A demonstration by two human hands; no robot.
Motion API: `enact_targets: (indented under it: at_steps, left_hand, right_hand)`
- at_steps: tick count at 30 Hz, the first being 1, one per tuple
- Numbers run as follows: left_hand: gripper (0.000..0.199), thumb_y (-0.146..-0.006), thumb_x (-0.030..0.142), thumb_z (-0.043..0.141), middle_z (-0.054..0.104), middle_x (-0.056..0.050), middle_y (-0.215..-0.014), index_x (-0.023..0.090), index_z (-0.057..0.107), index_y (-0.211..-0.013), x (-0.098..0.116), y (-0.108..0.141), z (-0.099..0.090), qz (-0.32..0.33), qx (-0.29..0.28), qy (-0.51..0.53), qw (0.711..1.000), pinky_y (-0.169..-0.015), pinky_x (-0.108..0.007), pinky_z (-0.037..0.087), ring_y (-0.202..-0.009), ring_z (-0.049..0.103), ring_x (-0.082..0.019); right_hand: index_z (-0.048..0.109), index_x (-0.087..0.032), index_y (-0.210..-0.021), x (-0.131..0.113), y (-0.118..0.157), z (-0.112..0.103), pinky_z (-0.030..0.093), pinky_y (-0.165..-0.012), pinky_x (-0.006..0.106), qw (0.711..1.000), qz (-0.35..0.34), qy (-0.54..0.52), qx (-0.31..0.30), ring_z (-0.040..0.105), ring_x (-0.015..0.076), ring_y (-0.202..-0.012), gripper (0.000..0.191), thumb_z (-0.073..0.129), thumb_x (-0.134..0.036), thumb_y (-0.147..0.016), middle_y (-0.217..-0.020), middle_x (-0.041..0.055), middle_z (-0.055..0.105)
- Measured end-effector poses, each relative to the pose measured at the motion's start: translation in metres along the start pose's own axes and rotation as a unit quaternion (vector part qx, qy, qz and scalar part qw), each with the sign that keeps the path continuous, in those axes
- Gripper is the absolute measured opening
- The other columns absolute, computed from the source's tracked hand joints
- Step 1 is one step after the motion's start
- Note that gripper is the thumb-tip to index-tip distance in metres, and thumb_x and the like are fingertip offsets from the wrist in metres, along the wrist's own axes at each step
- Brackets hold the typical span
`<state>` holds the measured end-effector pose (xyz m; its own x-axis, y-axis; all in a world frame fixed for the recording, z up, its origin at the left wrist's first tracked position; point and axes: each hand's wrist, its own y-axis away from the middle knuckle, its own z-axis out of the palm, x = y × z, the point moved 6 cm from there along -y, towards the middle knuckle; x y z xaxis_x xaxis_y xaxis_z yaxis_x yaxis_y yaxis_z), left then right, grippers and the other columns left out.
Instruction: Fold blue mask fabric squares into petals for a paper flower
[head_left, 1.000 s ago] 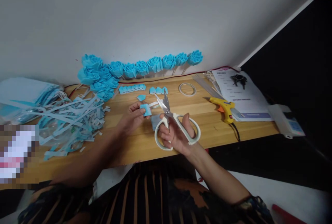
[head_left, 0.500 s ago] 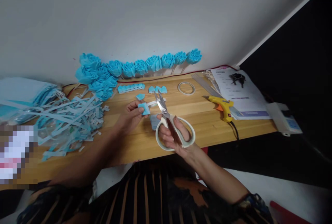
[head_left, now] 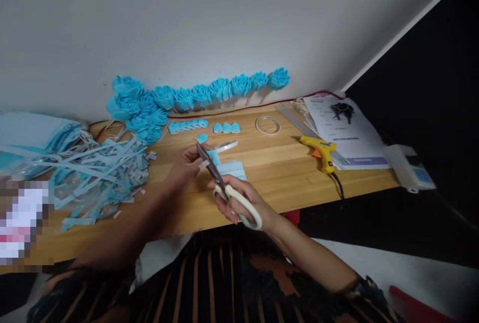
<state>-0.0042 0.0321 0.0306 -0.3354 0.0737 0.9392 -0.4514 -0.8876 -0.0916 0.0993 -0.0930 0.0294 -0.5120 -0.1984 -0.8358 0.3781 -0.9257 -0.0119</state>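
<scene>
Pinched in my left hand [head_left: 190,159] is a small blue fabric piece [head_left: 213,156], partly covered by the scissor blades. My right hand [head_left: 239,201] grips the white-handled scissors [head_left: 226,189], whose blades point up and left, close to my left fingertips. Beside the blades lies a thin white strip [head_left: 227,146]. A pale blue folded piece [head_left: 232,169] rests on the wood just beyond my right hand. Behind it are a loose blue petal [head_left: 201,138], a row of three folded petals [head_left: 226,127] and a longer row [head_left: 188,126].
Blue fabric flowers [head_left: 202,94] line the wall. Cut strips [head_left: 108,168] heap at left beside stacked blue sheets [head_left: 33,136]. Toward the right are a tape roll [head_left: 268,125], a yellow glue gun [head_left: 325,156], papers [head_left: 355,138] and keys [head_left: 342,111].
The scissors have moved down and left, turning toward my left hand, and their blades now cross in front of the blue piece. The pale folded piece is more exposed.
</scene>
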Motion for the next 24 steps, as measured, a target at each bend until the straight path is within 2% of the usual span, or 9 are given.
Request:
enact_targets:
  at_steps: [3, 5, 8, 10, 13, 15, 17, 20, 24]
  left_hand:
    - [0.036, -0.060, 0.037, 0.098, 0.066, -0.001, -0.074, 0.017, 0.068, -0.062, 0.002, -0.002, -0.001, 0.010, 0.000, 0.038, 0.999, -0.060, -0.023, 0.045, -0.063, 0.056, -0.010]
    - [0.036, -0.062, 0.036, 0.097, 0.067, -0.001, -0.077, 0.017, 0.067, -0.062, 0.002, -0.003, -0.002, 0.013, -0.006, 0.055, 0.998, -0.060, -0.024, 0.046, -0.063, 0.057, -0.010]
    - [0.036, -0.062, 0.034, 0.097, 0.067, -0.001, -0.079, 0.016, 0.066, -0.063, 0.002, -0.005, -0.004, 0.020, -0.004, 0.074, 0.997, -0.059, -0.024, 0.046, -0.062, 0.058, -0.010]
    - [0.036, -0.062, 0.035, 0.097, 0.068, -0.001, -0.078, 0.017, 0.066, -0.063, 0.003, -0.005, -0.004, 0.026, -0.005, 0.079, 0.996, -0.057, -0.024, 0.045, -0.061, 0.057, -0.010]
    - [0.035, -0.065, 0.037, 0.096, 0.067, -0.002, -0.076, 0.017, 0.066, -0.063, 0.005, -0.004, -0.002, 0.041, -0.025, 0.051, 0.998, -0.058, -0.024, 0.046, -0.061, 0.057, -0.010]
    - [0.032, -0.069, 0.037, 0.093, 0.069, -0.003, -0.078, 0.018, 0.069, -0.064, 0.010, -0.001, -0.001, 0.064, -0.037, 0.005, 0.997, -0.064, -0.025, 0.048, -0.068, 0.060, -0.012]
    - [0.026, -0.071, 0.036, 0.092, 0.072, -0.005, -0.082, 0.019, 0.072, -0.067, 0.015, 0.003, 0.001, 0.095, -0.045, -0.051, 0.993, -0.073, -0.029, 0.051, -0.077, 0.064, -0.016]
    - [0.020, -0.068, 0.029, 0.093, 0.076, -0.007, -0.083, 0.022, 0.074, -0.069, 0.024, 0.009, 0.005, 0.156, -0.058, -0.140, 0.976, -0.081, -0.036, 0.052, -0.081, 0.067, -0.020]
    - [0.014, -0.067, 0.021, 0.089, 0.079, -0.007, -0.084, 0.024, 0.076, -0.070, 0.034, 0.014, 0.018, 0.225, -0.098, -0.232, 0.941, -0.077, -0.038, 0.051, -0.076, 0.069, -0.022]
  right_hand:
    - [0.062, -0.022, -0.124, -0.009, 0.009, -0.007, 0.039, -0.049, 0.019, 0.998, -0.041, -0.021, -0.031, 0.048, 0.0050, -0.053, 0.061, 0.073, -0.067, -0.084, -0.081, -0.0017, 0.060]
    - [0.062, -0.022, -0.121, -0.014, 0.017, -0.014, 0.043, -0.053, 0.021, 0.997, -0.056, -0.033, -0.031, 0.051, 0.0080, -0.059, 0.063, 0.062, -0.075, -0.088, -0.083, 0.0002, 0.059]
    - [0.062, -0.021, -0.116, -0.014, 0.028, -0.023, 0.044, -0.049, 0.024, 0.997, -0.033, -0.067, -0.023, 0.052, 0.0124, -0.059, 0.070, 0.053, -0.083, -0.085, -0.077, -0.0006, 0.054]
    - [0.061, -0.022, -0.116, -0.017, 0.033, -0.026, 0.042, -0.045, 0.024, 0.997, -0.037, -0.069, -0.010, 0.050, 0.0125, -0.054, 0.066, 0.056, -0.081, -0.086, -0.071, -0.0029, 0.052]
    - [0.061, -0.024, -0.115, -0.035, 0.036, -0.034, 0.045, -0.054, 0.025, 0.992, -0.091, 0.050, 0.077, 0.055, 0.0113, -0.057, 0.047, 0.074, -0.059, -0.087, -0.076, -0.0021, 0.061]
    - [0.062, -0.024, -0.110, -0.051, 0.035, -0.041, 0.049, -0.066, 0.028, 0.963, -0.107, 0.172, 0.178, 0.061, 0.0127, -0.071, 0.042, 0.086, -0.041, -0.080, -0.088, 0.0005, 0.068]
    - [0.061, -0.026, -0.108, -0.068, 0.033, -0.047, 0.051, -0.076, 0.033, 0.923, -0.135, 0.252, 0.256, 0.063, 0.0151, -0.080, 0.042, 0.088, -0.032, -0.077, -0.090, -0.0002, 0.068]
    - [0.059, -0.028, -0.111, -0.081, 0.023, -0.052, 0.051, -0.082, 0.036, 0.892, -0.177, 0.296, 0.292, 0.062, 0.0155, -0.082, 0.045, 0.087, -0.029, -0.076, -0.089, -0.0026, 0.067]
    - [0.059, -0.029, -0.115, -0.078, 0.014, -0.060, 0.050, -0.081, 0.035, 0.870, -0.190, 0.337, 0.304, 0.062, 0.0157, -0.082, 0.045, 0.084, -0.027, -0.078, -0.093, -0.0020, 0.068]
